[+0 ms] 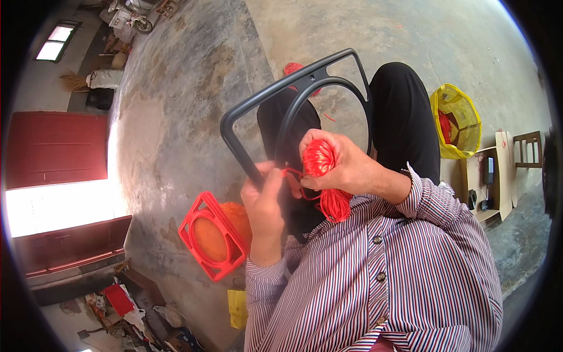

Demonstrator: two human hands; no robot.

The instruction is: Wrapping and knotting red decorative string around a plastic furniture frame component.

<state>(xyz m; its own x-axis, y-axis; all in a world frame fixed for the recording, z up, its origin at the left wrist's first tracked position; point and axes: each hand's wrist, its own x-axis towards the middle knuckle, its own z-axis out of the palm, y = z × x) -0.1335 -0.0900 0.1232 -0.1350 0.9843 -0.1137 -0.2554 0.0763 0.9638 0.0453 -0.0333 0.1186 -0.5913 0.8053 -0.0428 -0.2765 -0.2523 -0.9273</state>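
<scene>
A dark grey rectangular frame with a round ring inside it [237, 117] stands tilted over my knees. My left hand [264, 202] is closed at the frame's near side, its thumb and fingers pinched where a thin red strand meets the bar. Bundled red cord [318, 157] fills my right hand [355, 167], which is closed around it. The bundle's loose tail hangs below that hand against my striped shirt. Between the two hands the strand runs short. Parts of the left fingers and the frame's lower edge are hidden.
Left of my knees, a red frame of similar shape [189, 230] leans on a round orange thing [237, 217]. At the right stand a yellow bag [469, 120] with red material inside, an open cardboard box [503, 176] and a wooden chair [529, 139]. Clutter [120, 302] lies lower left.
</scene>
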